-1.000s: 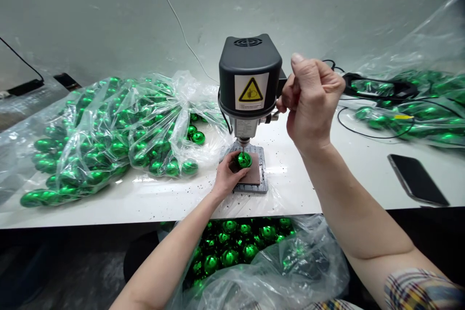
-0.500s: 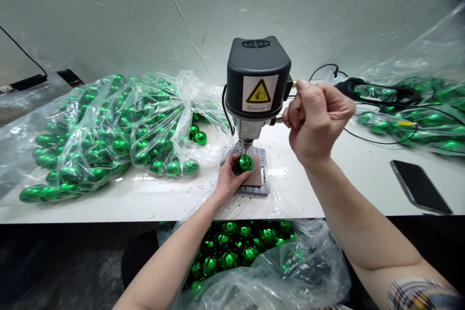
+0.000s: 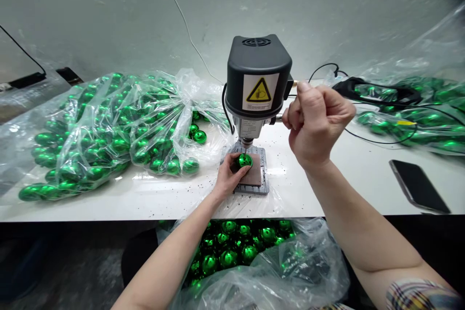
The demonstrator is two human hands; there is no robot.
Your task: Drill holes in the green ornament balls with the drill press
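A small bench drill press [image 3: 258, 77] with a black housing and a yellow warning label stands in the middle of the white table. Under its bit, my left hand [image 3: 229, 173] grips a shiny green ball [image 3: 245, 160] between thumb and fingers. The ball rests on a brown square pad [image 3: 251, 174] on the grey slotted base [image 3: 264, 186]. The bit comes down to the ball's top; whether it has entered cannot be seen. My right hand [image 3: 317, 121] is closed around the press's feed handle [image 3: 279, 118], most of which it hides.
Clear plastic bags of green balls lie at left [image 3: 109, 126] and right [image 3: 432, 111]. Another open bag [image 3: 308, 261] of balls sits below the table's front edge. A phone [image 3: 419, 186] lies at right. Black cables run behind it, and dark specks dot the table [image 3: 160, 198].
Almost nothing differs. My left thumb has shifted slightly up along the ball, while my right hand stays on the handle.
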